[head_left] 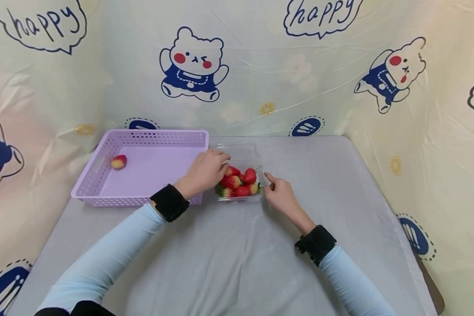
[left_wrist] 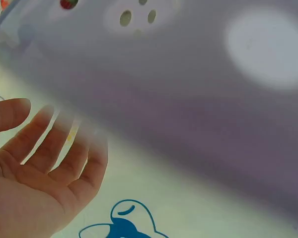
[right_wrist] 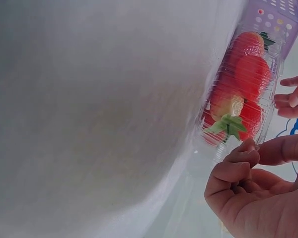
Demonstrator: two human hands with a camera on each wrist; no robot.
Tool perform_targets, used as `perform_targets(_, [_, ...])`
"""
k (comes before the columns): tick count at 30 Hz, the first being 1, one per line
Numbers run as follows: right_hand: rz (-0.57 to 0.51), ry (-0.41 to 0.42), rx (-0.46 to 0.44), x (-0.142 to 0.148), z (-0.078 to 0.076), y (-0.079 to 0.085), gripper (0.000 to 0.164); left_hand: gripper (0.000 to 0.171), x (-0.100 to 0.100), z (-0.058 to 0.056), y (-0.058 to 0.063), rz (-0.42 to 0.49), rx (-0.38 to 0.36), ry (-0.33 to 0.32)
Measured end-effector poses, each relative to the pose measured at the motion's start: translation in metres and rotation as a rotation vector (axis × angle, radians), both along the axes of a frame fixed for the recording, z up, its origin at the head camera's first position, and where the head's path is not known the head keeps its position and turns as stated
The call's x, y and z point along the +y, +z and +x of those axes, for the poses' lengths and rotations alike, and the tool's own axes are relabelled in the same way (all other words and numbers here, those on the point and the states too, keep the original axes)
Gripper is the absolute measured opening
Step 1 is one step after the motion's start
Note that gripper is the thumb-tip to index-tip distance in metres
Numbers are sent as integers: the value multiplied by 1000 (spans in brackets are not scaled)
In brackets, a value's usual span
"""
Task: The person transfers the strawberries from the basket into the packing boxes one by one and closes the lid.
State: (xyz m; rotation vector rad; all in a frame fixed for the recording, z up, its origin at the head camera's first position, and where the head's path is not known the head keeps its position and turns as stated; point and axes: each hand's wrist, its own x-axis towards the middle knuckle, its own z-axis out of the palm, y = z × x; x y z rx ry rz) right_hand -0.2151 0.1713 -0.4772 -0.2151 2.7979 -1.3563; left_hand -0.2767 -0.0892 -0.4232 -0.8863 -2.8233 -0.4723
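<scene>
A clear plastic clamshell box (head_left: 237, 199) of several red strawberries (head_left: 249, 176) lies on the grey cloth, its lid (head_left: 241, 150) folded back behind it. At its right side my right hand (head_left: 282, 196) pinches the rim between thumb and curled forefinger, as the right wrist view shows. Over the left edge reaches my left hand (head_left: 206, 172), its fingertips close above the berries; in the left wrist view, that hand (left_wrist: 49, 171) has its fingers loosely spread with nothing between them. To the left, one pale-tipped strawberry (head_left: 119, 161) lies in a lilac basket (head_left: 118, 202).
The basket stands right beside the box, its near right corner under my left wrist. Behind the grey-covered table (head_left: 300, 281) hangs a patterned curtain (head_left: 256, 66), which also runs down both sides.
</scene>
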Motion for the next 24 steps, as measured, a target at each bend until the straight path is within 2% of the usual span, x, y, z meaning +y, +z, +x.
perform_targets(6, [0,2,4,1,1,0,57,26,-5,0,8,41,-63,2])
perform_targets(13, [5,14,-3,1,1,-1,57,25,-15,-3,18,43,-74,29])
perform_targets(18, [1,8,-3,0,1,0,57,25,-24,-3,29,64,-112,61])
perform_targets(24, [1,8,4,0,1,0,57,18,-37,-7,37,84,-118,101])
